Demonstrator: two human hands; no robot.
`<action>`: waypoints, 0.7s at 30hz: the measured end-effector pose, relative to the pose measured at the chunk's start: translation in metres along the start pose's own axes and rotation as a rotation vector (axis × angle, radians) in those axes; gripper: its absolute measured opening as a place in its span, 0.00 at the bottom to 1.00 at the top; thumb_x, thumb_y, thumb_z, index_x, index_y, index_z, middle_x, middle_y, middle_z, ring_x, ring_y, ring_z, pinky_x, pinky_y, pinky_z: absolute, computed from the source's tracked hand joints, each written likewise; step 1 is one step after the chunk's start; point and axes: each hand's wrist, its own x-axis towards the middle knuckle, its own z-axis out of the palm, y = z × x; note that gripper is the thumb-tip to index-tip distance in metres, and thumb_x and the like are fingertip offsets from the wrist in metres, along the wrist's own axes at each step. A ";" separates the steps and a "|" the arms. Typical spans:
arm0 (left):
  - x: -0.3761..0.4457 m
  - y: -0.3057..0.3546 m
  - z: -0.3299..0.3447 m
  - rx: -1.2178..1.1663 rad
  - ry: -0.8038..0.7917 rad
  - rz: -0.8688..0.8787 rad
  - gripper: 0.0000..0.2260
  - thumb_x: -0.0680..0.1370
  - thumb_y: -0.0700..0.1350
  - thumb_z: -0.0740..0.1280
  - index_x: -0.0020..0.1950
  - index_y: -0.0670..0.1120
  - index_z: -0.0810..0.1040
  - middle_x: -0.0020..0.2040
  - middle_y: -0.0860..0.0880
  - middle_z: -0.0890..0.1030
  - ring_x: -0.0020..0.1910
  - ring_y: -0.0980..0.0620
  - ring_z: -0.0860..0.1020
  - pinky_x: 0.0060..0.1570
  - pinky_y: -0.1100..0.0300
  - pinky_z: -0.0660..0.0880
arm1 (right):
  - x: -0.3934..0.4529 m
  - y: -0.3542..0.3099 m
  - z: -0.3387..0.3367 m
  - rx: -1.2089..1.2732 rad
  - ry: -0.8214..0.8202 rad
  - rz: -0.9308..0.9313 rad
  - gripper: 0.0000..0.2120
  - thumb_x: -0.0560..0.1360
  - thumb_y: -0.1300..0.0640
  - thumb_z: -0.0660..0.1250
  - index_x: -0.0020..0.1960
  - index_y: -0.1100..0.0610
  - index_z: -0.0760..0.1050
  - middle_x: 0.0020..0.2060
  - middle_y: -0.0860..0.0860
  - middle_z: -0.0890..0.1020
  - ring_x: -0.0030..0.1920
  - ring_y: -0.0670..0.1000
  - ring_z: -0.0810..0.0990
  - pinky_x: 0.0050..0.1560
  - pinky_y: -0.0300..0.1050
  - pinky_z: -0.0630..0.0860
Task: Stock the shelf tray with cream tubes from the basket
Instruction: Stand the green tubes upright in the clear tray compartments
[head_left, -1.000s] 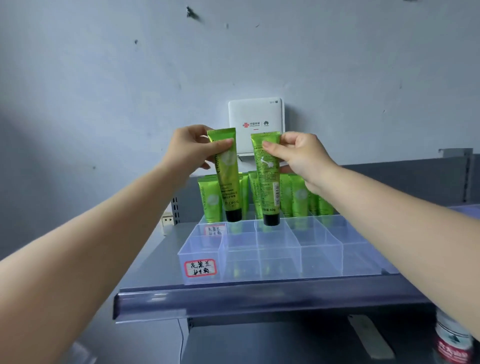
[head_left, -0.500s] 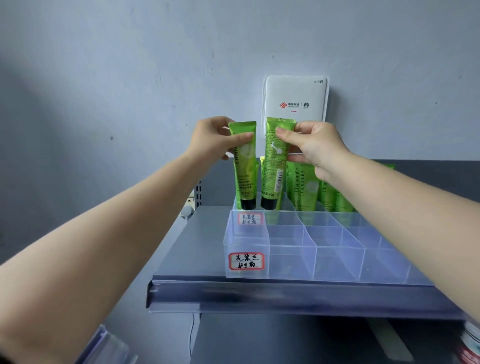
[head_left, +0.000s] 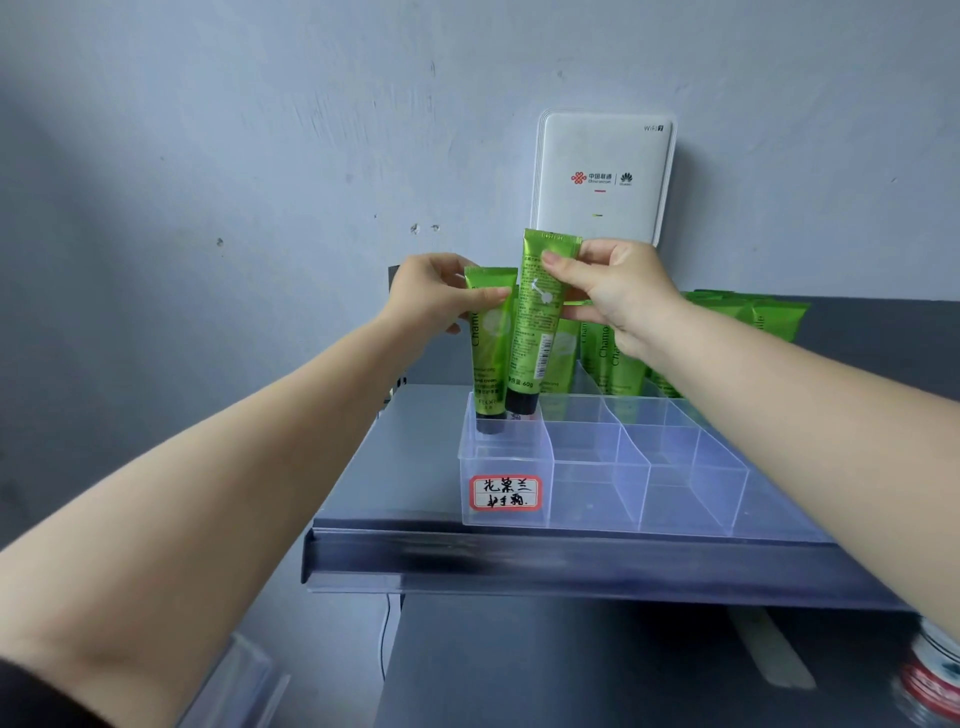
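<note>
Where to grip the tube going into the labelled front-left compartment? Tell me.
Pinch the flat crimped top of the left tube from above, as the left hand does: it stands cap-down in the clear tray, whose walls block its lower part.

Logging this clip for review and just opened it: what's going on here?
A person is stocking a clear plastic divided tray on a grey metal shelf. The left hand pinches a green cream tube with a black cap, its cap already inside the tray's far-left compartment. The right hand pinches a second green tube by its crimped top, cap down just above the tray. More green tubes stand at the back.
</note>
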 end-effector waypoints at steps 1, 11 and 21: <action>0.001 -0.002 -0.001 0.003 0.005 -0.016 0.15 0.66 0.44 0.78 0.48 0.43 0.77 0.30 0.53 0.74 0.30 0.55 0.75 0.29 0.63 0.72 | 0.000 0.001 0.001 0.022 -0.006 -0.011 0.06 0.73 0.62 0.70 0.38 0.58 0.76 0.30 0.47 0.82 0.30 0.42 0.81 0.34 0.39 0.81; 0.001 -0.016 -0.008 0.078 -0.100 -0.087 0.04 0.70 0.45 0.74 0.40 0.48 0.81 0.35 0.50 0.81 0.30 0.58 0.77 0.30 0.67 0.74 | -0.012 0.033 0.009 -0.045 -0.079 0.062 0.05 0.72 0.63 0.71 0.39 0.58 0.76 0.34 0.49 0.80 0.32 0.42 0.80 0.28 0.36 0.78; -0.004 -0.012 -0.013 0.069 -0.190 -0.083 0.03 0.72 0.44 0.72 0.40 0.46 0.80 0.34 0.50 0.81 0.31 0.56 0.78 0.32 0.65 0.75 | -0.013 0.036 0.000 -0.192 -0.194 0.005 0.04 0.71 0.60 0.72 0.44 0.56 0.79 0.40 0.52 0.83 0.40 0.49 0.82 0.34 0.39 0.81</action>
